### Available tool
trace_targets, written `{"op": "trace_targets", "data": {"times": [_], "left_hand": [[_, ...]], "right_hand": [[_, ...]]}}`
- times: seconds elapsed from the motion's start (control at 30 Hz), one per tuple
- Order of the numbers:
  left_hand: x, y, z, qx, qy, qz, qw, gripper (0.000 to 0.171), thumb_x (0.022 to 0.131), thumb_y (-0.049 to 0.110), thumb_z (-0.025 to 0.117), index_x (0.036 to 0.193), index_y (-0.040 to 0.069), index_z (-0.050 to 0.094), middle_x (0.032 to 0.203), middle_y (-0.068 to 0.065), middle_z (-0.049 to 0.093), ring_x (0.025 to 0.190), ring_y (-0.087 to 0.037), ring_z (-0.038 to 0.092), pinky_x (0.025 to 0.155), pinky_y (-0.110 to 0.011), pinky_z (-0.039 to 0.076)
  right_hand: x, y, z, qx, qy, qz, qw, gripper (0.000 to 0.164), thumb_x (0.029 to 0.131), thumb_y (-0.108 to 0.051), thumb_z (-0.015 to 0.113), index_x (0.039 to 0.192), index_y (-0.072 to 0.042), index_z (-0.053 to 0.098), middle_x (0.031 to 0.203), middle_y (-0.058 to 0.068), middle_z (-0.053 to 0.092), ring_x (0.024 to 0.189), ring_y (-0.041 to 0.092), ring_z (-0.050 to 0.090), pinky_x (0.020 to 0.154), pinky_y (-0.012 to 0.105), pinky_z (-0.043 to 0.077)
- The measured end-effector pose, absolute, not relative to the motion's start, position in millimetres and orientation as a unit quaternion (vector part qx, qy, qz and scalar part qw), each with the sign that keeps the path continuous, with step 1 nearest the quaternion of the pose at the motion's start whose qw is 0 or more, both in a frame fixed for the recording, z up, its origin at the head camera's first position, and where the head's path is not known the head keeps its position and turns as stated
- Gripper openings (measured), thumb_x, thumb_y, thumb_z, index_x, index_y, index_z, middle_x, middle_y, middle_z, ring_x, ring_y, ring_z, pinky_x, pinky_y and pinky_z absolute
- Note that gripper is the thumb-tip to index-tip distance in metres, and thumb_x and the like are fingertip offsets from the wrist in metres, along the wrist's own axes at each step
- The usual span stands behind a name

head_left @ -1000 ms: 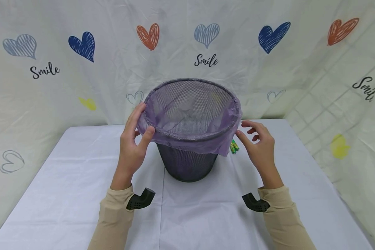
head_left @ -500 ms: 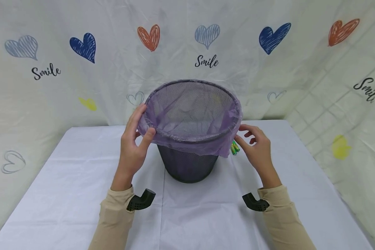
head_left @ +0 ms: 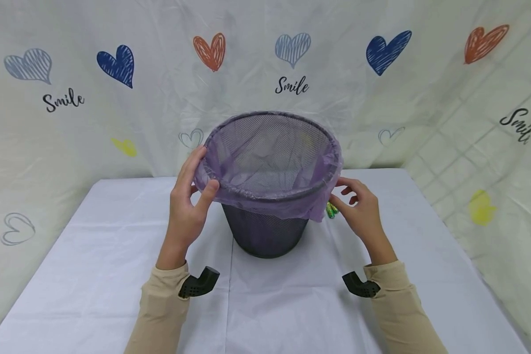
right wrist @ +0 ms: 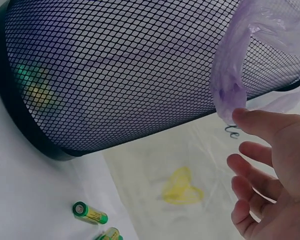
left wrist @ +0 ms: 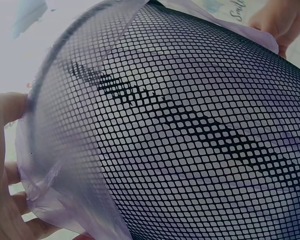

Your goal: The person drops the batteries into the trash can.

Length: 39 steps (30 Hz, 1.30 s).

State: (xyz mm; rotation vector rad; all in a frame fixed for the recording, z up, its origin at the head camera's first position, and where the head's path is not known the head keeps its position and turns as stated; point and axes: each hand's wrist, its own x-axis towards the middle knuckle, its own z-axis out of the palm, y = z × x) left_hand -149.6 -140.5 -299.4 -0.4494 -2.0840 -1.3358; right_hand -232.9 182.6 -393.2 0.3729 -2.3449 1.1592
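A black mesh wastebasket stands upright on the table. A thin purple bin bag lines it, its edge folded out over the rim. My left hand holds the basket at the left of the rim, thumb at the front and fingers along the side, over the bag. At the right side, my right hand has its thumb touching the bag's overhanging edge. Its other fingers are loosely bent and apart from the thumb in the right wrist view.
Green-and-yellow batteries lie on the white-covered table just right of the basket. A green and yellow blur shows through the mesh near its base. A white curtain with printed hearts hangs behind.
My right hand has moved a little left and down, closer to the bag's edge. The left hand and the basket hold their place.
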Motion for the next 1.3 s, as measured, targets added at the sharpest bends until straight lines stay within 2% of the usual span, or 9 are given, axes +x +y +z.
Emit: {"op": "trace_targets", "data": {"times": [0.17, 0.37, 0.57, 0.7, 0.77, 1.1, 1.3], "left_hand": [[-149, -139, -299, -0.17, -0.787, -0.506, 0.308, 0.05, 0.091, 0.016, 0.051, 0.137, 0.0, 0.038, 0.145, -0.015, 0.034, 0.136, -0.024, 0.031, 0.083, -0.039, 0.042], [-149, -139, -298, -0.169, -0.788, -0.504, 0.31, 0.05, 0.091, 0.017, 0.051, 0.137, 0.0, 0.038, 0.145, -0.017, 0.035, 0.135, -0.025, 0.032, 0.083, -0.03, 0.042], [-150, -139, -299, -0.17, -0.786, -0.507, 0.311, 0.051, 0.091, 0.019, 0.051, 0.137, 0.0, 0.038, 0.145, -0.016, 0.035, 0.135, -0.025, 0.031, 0.083, -0.038, 0.042], [-149, -139, -298, -0.169, -0.787, -0.504, 0.313, 0.05, 0.091, 0.018, 0.051, 0.137, 0.0, 0.038, 0.145, -0.015, 0.035, 0.135, -0.024, 0.031, 0.083, -0.029, 0.042], [-149, -139, -298, -0.169, -0.787, -0.505, 0.311, 0.05, 0.091, 0.017, 0.051, 0.137, 0.0, 0.038, 0.145, -0.014, 0.035, 0.136, -0.024, 0.031, 0.083, -0.028, 0.042], [-149, -139, -298, -0.169, -0.787, -0.508, 0.305, 0.05, 0.091, 0.016, 0.051, 0.137, 0.001, 0.038, 0.145, -0.015, 0.034, 0.136, -0.024, 0.031, 0.085, -0.038, 0.042], [-149, -139, -299, -0.171, -0.785, -0.512, 0.302, 0.051, 0.091, 0.017, 0.051, 0.137, 0.0, 0.037, 0.145, -0.016, 0.033, 0.136, -0.025, 0.03, 0.086, -0.048, 0.041]], "right_hand": [[-234, 183, -395, 0.139, -0.865, 0.421, 0.235, 0.039, 0.077, -0.018, 0.072, 0.114, -0.013, 0.062, 0.108, 0.003, 0.063, 0.085, 0.015, 0.053, 0.066, 0.018, 0.038], [-237, 184, -400, 0.14, -0.869, 0.417, 0.225, 0.041, 0.075, -0.016, 0.074, 0.114, -0.011, 0.061, 0.106, 0.005, 0.064, 0.086, 0.017, 0.054, 0.067, 0.018, 0.039], [-240, 186, -405, 0.142, -0.872, 0.414, 0.217, 0.041, 0.075, -0.017, 0.074, 0.114, -0.012, 0.061, 0.106, 0.004, 0.064, 0.085, 0.016, 0.053, 0.067, 0.02, 0.04], [-241, 188, -408, 0.148, -0.872, 0.416, 0.211, 0.042, 0.075, -0.018, 0.075, 0.114, -0.013, 0.061, 0.105, 0.004, 0.064, 0.086, 0.017, 0.052, 0.067, 0.021, 0.039], [-242, 189, -410, 0.15, -0.872, 0.418, 0.205, 0.043, 0.075, -0.019, 0.075, 0.114, -0.013, 0.061, 0.106, 0.004, 0.064, 0.086, 0.017, 0.052, 0.067, 0.022, 0.039], [-247, 193, -421, 0.15, -0.876, 0.421, 0.181, 0.043, 0.075, -0.019, 0.075, 0.115, -0.015, 0.06, 0.107, 0.005, 0.063, 0.087, 0.016, 0.052, 0.068, 0.032, 0.041], [-251, 194, -427, 0.144, -0.881, 0.416, 0.173, 0.045, 0.075, -0.022, 0.075, 0.117, -0.017, 0.059, 0.108, 0.002, 0.063, 0.088, 0.014, 0.051, 0.068, 0.032, 0.041]]}}
